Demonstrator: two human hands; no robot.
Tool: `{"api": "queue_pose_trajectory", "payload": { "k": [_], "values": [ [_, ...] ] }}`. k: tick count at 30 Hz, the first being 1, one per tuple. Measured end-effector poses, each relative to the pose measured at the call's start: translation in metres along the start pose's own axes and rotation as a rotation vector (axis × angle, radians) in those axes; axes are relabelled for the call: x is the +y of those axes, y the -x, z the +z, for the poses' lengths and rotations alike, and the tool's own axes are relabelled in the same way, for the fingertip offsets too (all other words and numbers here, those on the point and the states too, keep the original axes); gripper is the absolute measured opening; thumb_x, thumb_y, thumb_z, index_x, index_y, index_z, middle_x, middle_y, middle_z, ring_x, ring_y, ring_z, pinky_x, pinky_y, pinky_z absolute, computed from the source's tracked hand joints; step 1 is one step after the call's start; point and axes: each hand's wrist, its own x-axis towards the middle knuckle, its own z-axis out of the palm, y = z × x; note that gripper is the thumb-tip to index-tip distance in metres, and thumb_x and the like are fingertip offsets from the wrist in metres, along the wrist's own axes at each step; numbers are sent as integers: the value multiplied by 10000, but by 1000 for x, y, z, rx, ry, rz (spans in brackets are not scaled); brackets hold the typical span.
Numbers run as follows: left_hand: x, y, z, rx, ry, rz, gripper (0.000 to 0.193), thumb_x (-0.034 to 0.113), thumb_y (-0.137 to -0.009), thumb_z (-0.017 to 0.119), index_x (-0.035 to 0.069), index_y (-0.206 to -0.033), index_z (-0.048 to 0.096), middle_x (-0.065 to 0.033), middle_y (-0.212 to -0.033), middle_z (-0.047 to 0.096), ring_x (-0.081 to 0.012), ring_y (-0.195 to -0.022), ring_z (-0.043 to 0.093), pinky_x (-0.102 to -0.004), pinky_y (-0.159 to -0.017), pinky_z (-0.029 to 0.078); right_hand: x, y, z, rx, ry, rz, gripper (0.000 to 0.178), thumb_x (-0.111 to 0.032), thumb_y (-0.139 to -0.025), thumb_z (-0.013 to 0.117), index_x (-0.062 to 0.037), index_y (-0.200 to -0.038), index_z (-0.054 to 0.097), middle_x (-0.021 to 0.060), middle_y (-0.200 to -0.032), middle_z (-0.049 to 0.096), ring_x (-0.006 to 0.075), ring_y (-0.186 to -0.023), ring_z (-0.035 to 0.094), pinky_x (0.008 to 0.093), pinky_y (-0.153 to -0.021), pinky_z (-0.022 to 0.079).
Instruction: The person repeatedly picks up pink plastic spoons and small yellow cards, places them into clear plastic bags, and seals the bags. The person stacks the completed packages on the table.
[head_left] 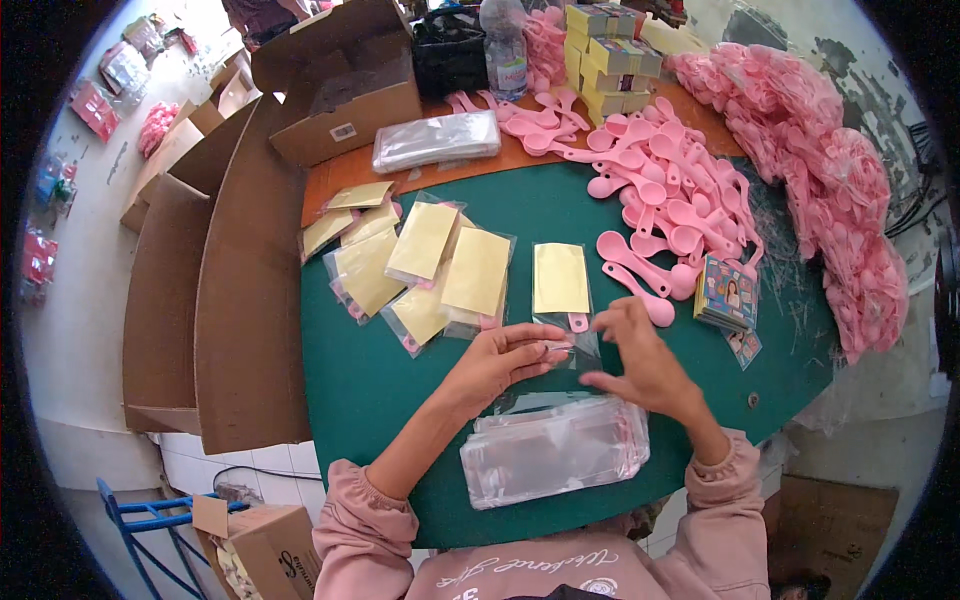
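Note:
A clear plastic bag [590, 345] lies in front of me on the green table, with a yellow card [561, 278] and a pink measuring spoon [578, 322] inside. Its near end is pinched between the thumb and fingers of my left hand [500, 362]. Just to the right, my right hand [648, 365] hovers with thumb and fingers spread and nothing visible in it. Closer to my body is a stack of flat clear bags [555, 460]. Several packed bags with yellow cards [475, 272] lie overlapping at the left.
Loose pink spoons [690, 205] heap up on the right, beside a stack of printed cards [725, 293]. Bundled pink spoons in plastic [790, 110] line the right edge. Card stacks [610, 65], a water bottle [505, 50] and a clear bag pack [437, 140] stand behind; cardboard boxes [250, 290] flank the left.

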Motion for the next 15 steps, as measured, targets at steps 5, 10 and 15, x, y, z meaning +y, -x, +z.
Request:
{"api": "queue_pose_trajectory", "payload": {
  "k": [5, 10, 15],
  "values": [
    [4, -3, -6, -105, -102, 1, 277, 50, -859, 512, 39, -1136, 514, -51, -1008, 575, -122, -881, 593, -234, -737, 503, 15, -1, 5, 66, -168, 11, 205, -69, -743, 642, -11, -900, 524, 100, -920, 434, 191, -820, 525, 302, -697, 452],
    [-5, -8, -1, 74, -737, 252, 209, 77, -835, 566, 25, -1033, 531, -33, -925, 579, -109, -789, 592, -233, -669, 505, 22, 2, 11, 72, -326, 63, 140, -67, -778, 616, -5, -870, 531, 82, -916, 439, 137, -767, 531, 255, -656, 467],
    [-8, -9, 0, 210, -780, 269, 150, 131, -823, 606, -11, -863, 578, -35, -769, 589, -89, -716, 582, -221, -615, 497, 27, 0, 21, 105, -728, 343, 160, -94, -810, 615, 11, -798, 495, 53, -771, 553, 106, -640, 573, 226, -565, 479]
  ]
}}
